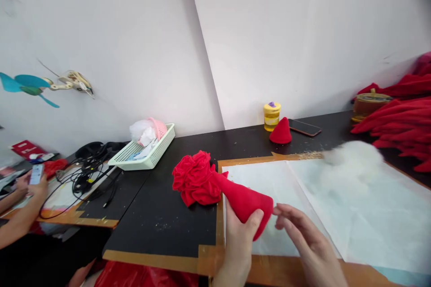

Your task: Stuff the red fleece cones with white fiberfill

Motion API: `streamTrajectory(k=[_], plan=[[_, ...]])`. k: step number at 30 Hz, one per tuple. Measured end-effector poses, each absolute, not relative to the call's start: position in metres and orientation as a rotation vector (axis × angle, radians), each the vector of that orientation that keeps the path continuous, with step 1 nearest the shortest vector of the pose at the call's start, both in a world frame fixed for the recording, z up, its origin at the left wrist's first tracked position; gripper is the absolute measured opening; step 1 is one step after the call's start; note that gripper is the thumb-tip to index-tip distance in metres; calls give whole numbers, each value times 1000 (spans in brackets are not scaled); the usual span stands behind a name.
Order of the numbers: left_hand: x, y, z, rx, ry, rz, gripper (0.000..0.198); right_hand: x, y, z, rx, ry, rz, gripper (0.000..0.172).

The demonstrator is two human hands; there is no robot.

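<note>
My left hand (240, 237) is wrapped round a red fabric cone (247, 199), thumb on its near side. The cone lies on its side in the air, wide end toward the right and narrow tip pointing left. My right hand (305, 235) is beside the wide end with its fingers bent and slightly apart, the fingertips close to the rim. I see nothing between them; whether they touch the fabric is unclear. Behind the cone's tip rests a bunched pile of red fabric pieces (197, 179). A clump of white stuffing (352, 166) sits on the white sheet (269, 179) to the right.
Along the wall stand a yellow-lidded jar (272, 116), another red cone (281, 132) and a phone (305, 127). Red pieces (397, 121) are heaped far right. A pale basket (148, 154) and black cables (85, 175) lie left, near another person's hands (35, 184) holding a phone.
</note>
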State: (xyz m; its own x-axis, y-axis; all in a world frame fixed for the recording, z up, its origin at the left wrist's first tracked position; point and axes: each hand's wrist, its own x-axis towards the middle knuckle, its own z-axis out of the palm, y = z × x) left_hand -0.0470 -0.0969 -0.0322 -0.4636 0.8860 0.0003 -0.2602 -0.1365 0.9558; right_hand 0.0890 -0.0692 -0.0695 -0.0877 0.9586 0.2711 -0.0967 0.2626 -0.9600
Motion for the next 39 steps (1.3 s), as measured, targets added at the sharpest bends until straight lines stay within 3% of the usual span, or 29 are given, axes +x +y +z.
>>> streamTrajectory(k=[6,9,14,18,22,24,30,33,39], plan=[[-36,-100,-38,747,1218,1710,70,67,-81,-68,-855,-1375,1297,32],[-43,-101,-38,719,1246,1667,75,74,-79,-71,-870,-1420,1349,37],[-68,-105,-36,755,1161,1668,86,97,-73,-66,-910,-1561,976,25],[-73,-105,-33,544,856,1534,63,89,-83,-64,-732,-1709,840,26],[-70,-98,-27,199,892,1614,47,80,-93,-75,-750,-1573,735,21],[-67,-94,-26,102,920,1629,45,79,-91,-77,-767,-1557,685,14],[-46,-99,-27,268,953,1668,54,69,-74,-63,-871,-1645,763,13],[-34,-102,-27,307,951,1662,47,61,-79,-60,-854,-1584,695,6],[-32,-97,-34,286,1074,1636,26,51,-91,-66,-750,-1607,500,16]])
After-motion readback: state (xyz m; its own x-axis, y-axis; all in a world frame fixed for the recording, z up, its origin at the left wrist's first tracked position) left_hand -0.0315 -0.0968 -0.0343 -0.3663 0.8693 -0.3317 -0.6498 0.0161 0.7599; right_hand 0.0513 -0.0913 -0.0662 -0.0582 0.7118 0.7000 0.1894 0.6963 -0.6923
